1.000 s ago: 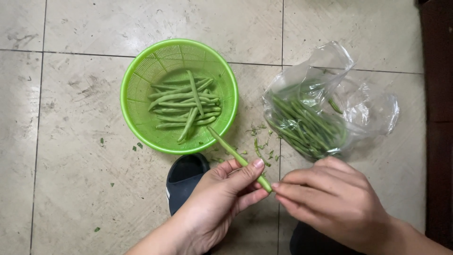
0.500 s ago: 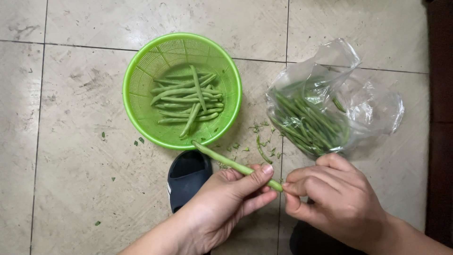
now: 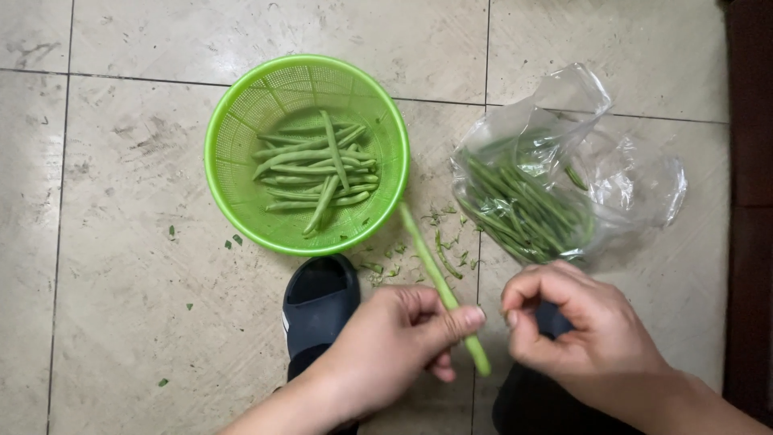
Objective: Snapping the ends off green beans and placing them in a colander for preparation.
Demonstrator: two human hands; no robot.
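Observation:
My left hand (image 3: 400,348) pinches a long green bean (image 3: 431,266) between thumb and fingers; the bean points up and left toward the basket. My right hand (image 3: 576,330) is just right of the bean's near end, fingers curled with thumb and forefinger pressed together; I cannot tell whether a small piece is between them. A round bright green plastic basket (image 3: 233,121) on the tiled floor holds several green beans (image 3: 318,171). A clear plastic bag (image 3: 600,161) to the right holds several more green beans (image 3: 523,211).
Small green bean trimmings (image 3: 439,242) lie scattered on the floor between basket and bag. A dark slipper (image 3: 318,306) is below the basket, by my left hand. A dark wooden edge (image 3: 749,201) runs along the right side.
My right hand has come off the bean's near end and moved slightly right. My left hand has swung the bean's far tip from the basket's lower rim to its right edge.

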